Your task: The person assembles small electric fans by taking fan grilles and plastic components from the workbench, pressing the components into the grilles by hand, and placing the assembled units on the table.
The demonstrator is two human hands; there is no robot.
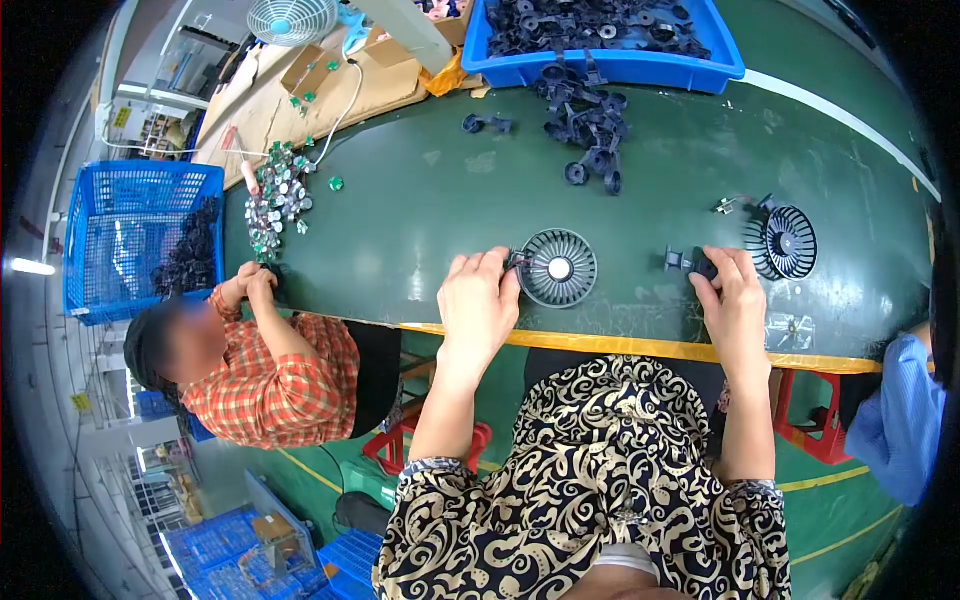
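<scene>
My left hand (480, 300) is closed at the left edge of a round black fan housing (557, 268), thumb and fingers pinching its side. The housing lies on the green table with a pale round hub and radial ribs facing up. To the right, my right hand (733, 295) pinches a small dark plastic bracket (679, 261) just above or on the tabletop; part of it is hidden by my fingers. Beyond that hand, a second black fan housing (790, 242) stands tilted, with a small wired connector (725, 206) beside it.
A blue tray (600, 72) full of dark plastic parts stands at the back, with a heap of brackets (590, 125) before it. Small green-and-silver parts (280, 195) lie at left near a co-worker (275, 380) and a blue crate (145, 170). Another person's sleeve (900, 420) is at right.
</scene>
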